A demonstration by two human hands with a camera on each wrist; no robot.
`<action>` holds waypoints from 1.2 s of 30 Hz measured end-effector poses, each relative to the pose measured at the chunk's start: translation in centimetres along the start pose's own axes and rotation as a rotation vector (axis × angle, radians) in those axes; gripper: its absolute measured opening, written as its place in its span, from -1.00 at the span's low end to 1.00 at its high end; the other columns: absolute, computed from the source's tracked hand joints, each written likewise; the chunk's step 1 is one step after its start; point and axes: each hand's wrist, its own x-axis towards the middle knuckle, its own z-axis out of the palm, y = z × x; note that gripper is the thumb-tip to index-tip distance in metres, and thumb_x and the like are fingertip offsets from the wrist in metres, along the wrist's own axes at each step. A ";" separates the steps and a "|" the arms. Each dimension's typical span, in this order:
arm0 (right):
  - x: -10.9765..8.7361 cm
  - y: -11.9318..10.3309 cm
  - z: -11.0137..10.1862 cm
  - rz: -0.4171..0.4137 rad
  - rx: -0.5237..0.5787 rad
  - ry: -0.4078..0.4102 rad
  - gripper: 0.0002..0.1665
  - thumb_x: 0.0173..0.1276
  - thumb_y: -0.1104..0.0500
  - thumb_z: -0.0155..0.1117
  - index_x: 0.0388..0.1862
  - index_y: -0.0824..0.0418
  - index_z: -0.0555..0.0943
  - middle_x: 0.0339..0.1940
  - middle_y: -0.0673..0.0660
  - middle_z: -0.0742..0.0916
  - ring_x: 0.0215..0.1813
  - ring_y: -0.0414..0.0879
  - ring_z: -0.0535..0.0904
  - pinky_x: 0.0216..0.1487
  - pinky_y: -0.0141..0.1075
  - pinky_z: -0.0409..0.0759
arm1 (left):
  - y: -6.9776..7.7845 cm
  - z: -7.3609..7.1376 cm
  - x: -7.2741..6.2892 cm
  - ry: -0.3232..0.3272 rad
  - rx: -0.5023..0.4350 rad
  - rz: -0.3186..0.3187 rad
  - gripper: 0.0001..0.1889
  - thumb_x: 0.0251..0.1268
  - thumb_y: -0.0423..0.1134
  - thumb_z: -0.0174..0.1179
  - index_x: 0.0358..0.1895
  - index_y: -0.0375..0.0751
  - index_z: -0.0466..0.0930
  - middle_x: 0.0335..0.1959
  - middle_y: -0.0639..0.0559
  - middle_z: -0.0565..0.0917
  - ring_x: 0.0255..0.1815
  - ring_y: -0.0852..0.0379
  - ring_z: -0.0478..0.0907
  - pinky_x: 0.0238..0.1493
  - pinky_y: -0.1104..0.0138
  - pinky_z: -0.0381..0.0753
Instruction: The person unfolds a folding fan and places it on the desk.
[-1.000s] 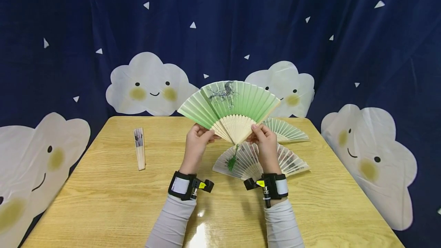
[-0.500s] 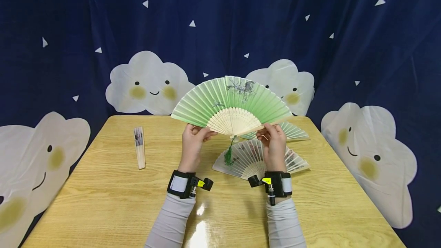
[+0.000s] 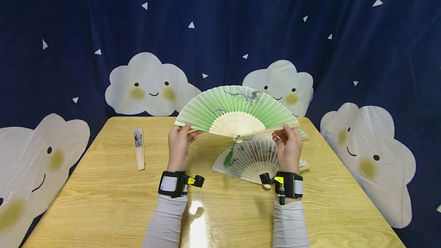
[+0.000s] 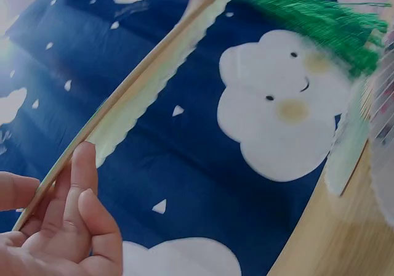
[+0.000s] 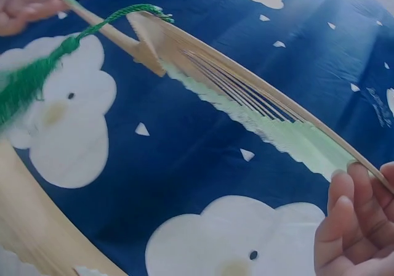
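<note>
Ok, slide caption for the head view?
Left hand and right hand hold a spread green fan above the wooden table.

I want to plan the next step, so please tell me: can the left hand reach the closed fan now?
Probably not without letting go first: the left hand grips the green fan, though nothing seems to stand between that hand and the closed fan.

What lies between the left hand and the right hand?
In the head view, an open green fan spans from the left hand to the right hand, each pinching one end; its tassel hangs between them.
</note>
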 end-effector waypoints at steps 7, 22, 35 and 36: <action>0.8 -1.0 -1.9 -0.020 0.052 0.026 -0.73 0.44 0.21 0.18 -0.48 0.24 0.45 -0.62 0.11 0.67 -0.55 -0.07 0.57 -0.50 -0.34 0.47 | 0.6 -1.8 0.5 -0.081 0.209 -0.107 -0.82 0.40 -0.24 0.16 -0.20 -0.32 0.51 -0.48 0.10 0.74 -0.49 0.26 0.71 -0.40 0.46 0.59; 1.2 -6.2 -8.5 0.332 -0.202 -0.131 -0.71 0.42 0.26 0.19 -0.56 0.14 0.52 -0.54 0.00 0.75 -0.45 -0.16 0.68 -0.38 -0.34 0.64 | 1.0 -3.6 0.2 -0.476 0.683 -0.315 -0.82 0.35 -0.20 0.20 -0.20 -0.28 0.60 -0.39 0.04 0.73 -0.36 0.17 0.62 -0.25 0.30 0.53; 1.5 -8.1 -12.1 0.469 -0.621 -0.479 -0.76 0.52 0.19 0.06 -0.38 0.06 0.59 -0.43 -0.04 0.79 -0.35 -0.23 0.71 -0.33 -0.39 0.66 | -0.2 -6.2 -1.1 -0.556 0.836 -0.281 -0.84 0.31 -0.19 0.23 -0.30 -0.24 0.58 -0.39 0.04 0.60 -0.33 0.12 0.52 -0.33 0.31 0.46; 1.5 -8.1 -12.4 0.479 -0.674 -0.503 -0.77 0.51 0.18 0.07 -0.38 0.06 0.58 -0.43 -0.06 0.79 -0.35 -0.24 0.69 -0.32 -0.39 0.65 | -0.3 -6.4 -1.3 -0.561 0.839 -0.277 -0.84 0.30 -0.20 0.25 -0.30 -0.24 0.58 -0.40 0.05 0.58 -0.34 0.12 0.50 -0.34 0.31 0.45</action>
